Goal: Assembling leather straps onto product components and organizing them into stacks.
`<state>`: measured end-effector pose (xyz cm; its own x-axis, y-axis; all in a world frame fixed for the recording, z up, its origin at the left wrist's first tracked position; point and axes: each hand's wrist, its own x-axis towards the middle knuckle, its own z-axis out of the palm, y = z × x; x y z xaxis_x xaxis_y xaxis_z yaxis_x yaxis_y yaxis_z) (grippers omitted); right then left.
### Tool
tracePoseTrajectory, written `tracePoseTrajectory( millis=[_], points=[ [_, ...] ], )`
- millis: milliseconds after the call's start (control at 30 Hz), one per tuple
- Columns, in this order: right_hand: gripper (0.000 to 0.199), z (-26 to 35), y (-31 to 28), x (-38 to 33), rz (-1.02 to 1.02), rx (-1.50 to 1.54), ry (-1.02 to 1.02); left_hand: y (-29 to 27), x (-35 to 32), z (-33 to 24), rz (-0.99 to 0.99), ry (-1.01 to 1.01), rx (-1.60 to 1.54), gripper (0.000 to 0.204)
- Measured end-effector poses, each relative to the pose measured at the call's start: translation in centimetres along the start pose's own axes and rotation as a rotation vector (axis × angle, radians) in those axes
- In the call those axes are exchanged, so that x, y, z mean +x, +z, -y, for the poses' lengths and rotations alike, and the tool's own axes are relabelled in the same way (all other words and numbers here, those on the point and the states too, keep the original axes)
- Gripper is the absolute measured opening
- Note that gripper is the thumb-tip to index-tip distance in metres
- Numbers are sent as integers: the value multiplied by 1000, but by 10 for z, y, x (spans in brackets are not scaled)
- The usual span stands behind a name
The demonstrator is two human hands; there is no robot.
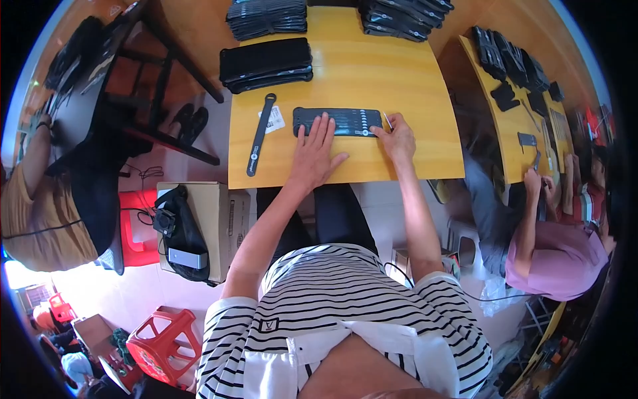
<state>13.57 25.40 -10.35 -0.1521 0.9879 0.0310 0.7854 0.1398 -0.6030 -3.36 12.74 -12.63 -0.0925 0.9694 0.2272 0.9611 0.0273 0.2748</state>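
A person's left hand point(314, 154) lies flat, fingers spread, its grip holding nothing, pressing a long black tool pouch point(337, 122) onto the yellow counter point(372, 66), seemingly to steady it. The right hand point(397, 138) pinches a thin metal piece point(387, 120) at the pouch's right end. A black strap point(260, 133) lies left.
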Motion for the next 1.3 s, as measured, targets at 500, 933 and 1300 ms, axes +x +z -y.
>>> tracePoseTrajectory(
  millis=[500,933,1300],
  points=[
    [20,-23,-3,-32,-187,440,-160,-76,-56,58,-223,-648,-66,45],
    [14,36,2,-125,395,783,-147,-72,-91,33,-272,-832,-1369,21],
    [18,79,0,-142,858,1321,252,-92,-92,-14,-10,-741,-1880,16]
  ],
)
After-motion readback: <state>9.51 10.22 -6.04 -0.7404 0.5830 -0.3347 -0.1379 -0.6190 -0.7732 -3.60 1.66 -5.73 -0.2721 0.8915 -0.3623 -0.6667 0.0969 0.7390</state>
